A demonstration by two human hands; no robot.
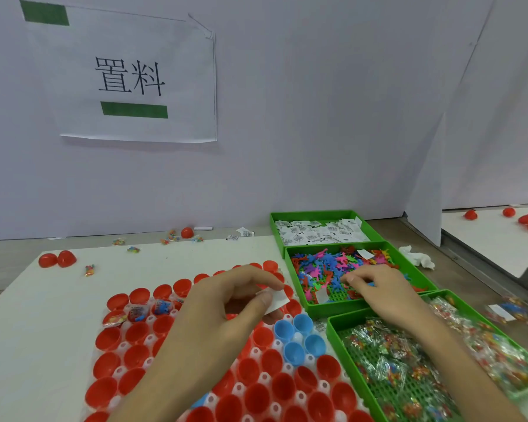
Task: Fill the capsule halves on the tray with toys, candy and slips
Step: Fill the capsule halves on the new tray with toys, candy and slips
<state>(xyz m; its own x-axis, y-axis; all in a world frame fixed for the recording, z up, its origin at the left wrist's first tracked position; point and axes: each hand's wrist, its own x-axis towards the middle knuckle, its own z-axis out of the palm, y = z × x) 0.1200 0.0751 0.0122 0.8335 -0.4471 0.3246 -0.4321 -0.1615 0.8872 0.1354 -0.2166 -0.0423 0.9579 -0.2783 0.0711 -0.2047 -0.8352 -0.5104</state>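
A white tray [121, 350] of red and a few blue capsule halves [293, 351] fills the near table. Three far-left halves [137, 313] hold candy and toys. My left hand [226, 306] hovers over the tray and pinches a white paper slip [276, 300] between thumb and fingers. My right hand [381, 290] reaches into the green bin of coloured plastic toys [320, 266], fingers curled on a blue toy that they mostly hide. Behind it sits the green bin of slips [317, 233]; nearest, the green bin of wrapped candy [384, 360].
Loose red capsule halves [57, 258] and candy packets [89, 269] lie on the far table. A crumpled tissue [418, 257] sits right of the bins. A white wall with a paper sign [128, 77] stands behind, and a partition on the right.
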